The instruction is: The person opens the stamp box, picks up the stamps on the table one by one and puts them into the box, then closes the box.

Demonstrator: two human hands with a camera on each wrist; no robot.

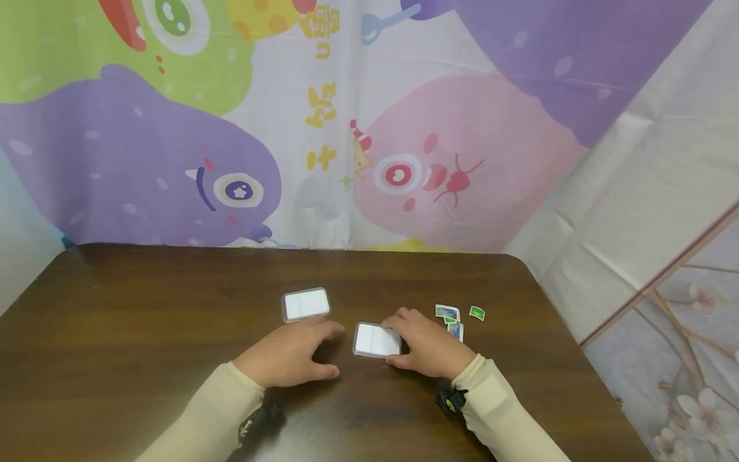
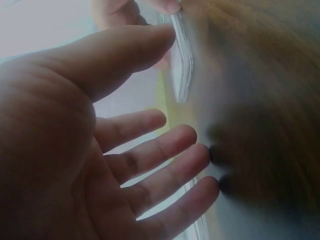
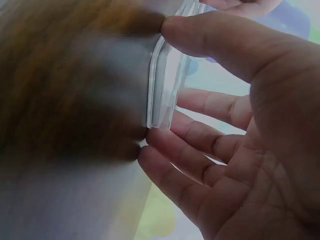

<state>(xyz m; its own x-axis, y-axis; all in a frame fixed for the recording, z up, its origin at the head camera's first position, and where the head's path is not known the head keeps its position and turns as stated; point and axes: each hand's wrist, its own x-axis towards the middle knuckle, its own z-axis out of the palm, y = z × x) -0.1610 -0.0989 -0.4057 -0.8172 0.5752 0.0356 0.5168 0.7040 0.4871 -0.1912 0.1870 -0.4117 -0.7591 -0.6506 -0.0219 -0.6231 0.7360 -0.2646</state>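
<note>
Two flat, clear plastic cases with white inside lie on the dark table. My right hand [image 1: 430, 344] holds the nearer case [image 1: 374, 340] by its right end, thumb at the near edge and fingers at the far edge. In the right wrist view the clear rim of this case [image 3: 161, 85] sits between thumb and fingers. My left hand [image 1: 288, 355] hovers low, just left of that case, holding nothing; its fingers are spread and relaxed in the left wrist view. The other case [image 1: 306, 304] lies just beyond the left hand's fingers.
Several small green-and-blue picture pieces [image 1: 447, 313] lie partly overlapping right of my right hand, with a single green piece [image 1: 477, 313] farther right. A cartoon-printed sheet [image 1: 323, 212] hangs behind the brown table [image 1: 173, 295]. A floral panel [image 1: 681, 333] stands at the right.
</note>
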